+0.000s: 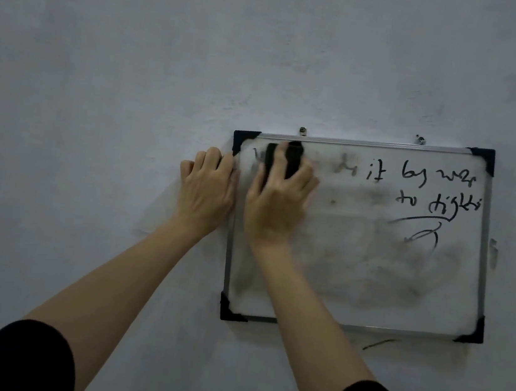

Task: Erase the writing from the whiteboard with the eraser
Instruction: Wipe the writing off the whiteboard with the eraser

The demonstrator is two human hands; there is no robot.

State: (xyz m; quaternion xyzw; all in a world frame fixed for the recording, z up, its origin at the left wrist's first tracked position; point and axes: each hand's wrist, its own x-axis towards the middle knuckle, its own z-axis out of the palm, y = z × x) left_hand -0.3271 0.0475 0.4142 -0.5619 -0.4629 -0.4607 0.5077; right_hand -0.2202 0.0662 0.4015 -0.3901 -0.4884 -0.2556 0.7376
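A small whiteboard [354, 273] with a metal frame and black corner caps hangs on a grey wall. My right hand [276, 204] grips a black eraser [282, 162] and presses it against the board's top left area, just under the upper frame. My left hand [207, 185] holds the board's left edge near the top left corner, its fingers curled over the frame. Black handwriting [432, 182] stays along the top right, with an underline and a scribble [422, 231] below it. The left and lower parts of the board are smeared grey.
Two small hooks [303, 131] in the wall carry the board's top edge. The bare grey wall [134, 80] stretches to the left and above. A dark mark [378, 343] sits on the wall below the board. Both my forearms are bare, with black sleeves at the frame's bottom.
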